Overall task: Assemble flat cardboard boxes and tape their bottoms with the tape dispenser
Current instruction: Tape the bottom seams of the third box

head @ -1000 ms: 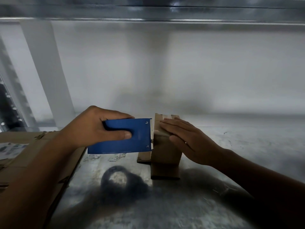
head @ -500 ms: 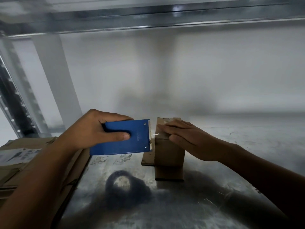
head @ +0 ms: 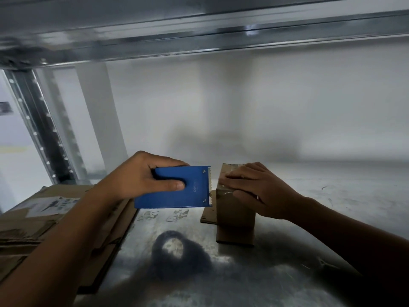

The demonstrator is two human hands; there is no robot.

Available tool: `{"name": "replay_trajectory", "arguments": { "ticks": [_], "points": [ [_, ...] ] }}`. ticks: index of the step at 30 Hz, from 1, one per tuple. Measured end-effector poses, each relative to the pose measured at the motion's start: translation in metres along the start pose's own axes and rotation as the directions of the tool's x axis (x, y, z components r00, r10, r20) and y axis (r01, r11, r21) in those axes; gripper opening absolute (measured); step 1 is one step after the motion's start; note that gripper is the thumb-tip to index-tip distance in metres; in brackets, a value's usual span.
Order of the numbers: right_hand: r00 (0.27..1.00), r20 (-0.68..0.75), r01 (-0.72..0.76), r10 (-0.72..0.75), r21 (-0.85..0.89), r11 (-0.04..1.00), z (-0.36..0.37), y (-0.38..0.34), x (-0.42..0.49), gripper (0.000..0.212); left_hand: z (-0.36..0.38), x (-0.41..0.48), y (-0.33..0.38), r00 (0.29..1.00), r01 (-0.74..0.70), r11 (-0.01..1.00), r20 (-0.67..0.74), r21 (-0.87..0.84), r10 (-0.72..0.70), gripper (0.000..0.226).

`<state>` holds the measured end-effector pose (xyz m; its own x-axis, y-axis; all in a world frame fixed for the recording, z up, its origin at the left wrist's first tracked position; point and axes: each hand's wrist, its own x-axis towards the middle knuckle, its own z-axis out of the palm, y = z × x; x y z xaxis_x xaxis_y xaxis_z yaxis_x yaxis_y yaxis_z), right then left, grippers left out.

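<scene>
- Cardboard box [head: 235,209] stands on the metal shelf [head: 332,207], middle right; judged light, stiff-walled, crushable, best held by its sides
- Right hand [head: 259,191] lies flat-fingered on its taped top, pressing
- Left hand [head: 141,173] grips the blue tape dispenser [head: 174,188], held just beside the box
- Dispenser marking and the label [head: 51,206] on flat cardboard [head: 33,231] unreadable

Steel shelf [head: 332,218], white wall [head: 287,107], dim light

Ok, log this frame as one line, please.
left hand: grips blue tape dispenser beside cardboard box | right hand: presses flat on box top | tape: glossy strip under fingers
</scene>
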<state>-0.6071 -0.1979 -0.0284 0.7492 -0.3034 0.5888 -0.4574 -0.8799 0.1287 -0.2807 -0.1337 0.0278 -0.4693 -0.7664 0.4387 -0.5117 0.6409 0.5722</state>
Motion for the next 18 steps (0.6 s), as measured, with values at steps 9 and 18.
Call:
{"name": "replay_trajectory", "arguments": {
  "ticks": [9, 18],
  "points": [
    [0.987, 0.105, -0.111, 0.119, -0.08, 0.991, -0.001, -0.02, 0.011, 0.043, -0.004, 0.006, 0.002, 1.0, 0.009, 0.993, 0.012, 0.117, -0.011, 0.046],
    [0.961, 0.217, -0.154, 0.173, -0.103, 0.983, 0.0, -0.021, 0.012, 0.059, 0.002, 0.005, -0.006, 0.999, 0.015, 0.988, -0.036, 0.156, -0.009, 0.058]
  ]
}}
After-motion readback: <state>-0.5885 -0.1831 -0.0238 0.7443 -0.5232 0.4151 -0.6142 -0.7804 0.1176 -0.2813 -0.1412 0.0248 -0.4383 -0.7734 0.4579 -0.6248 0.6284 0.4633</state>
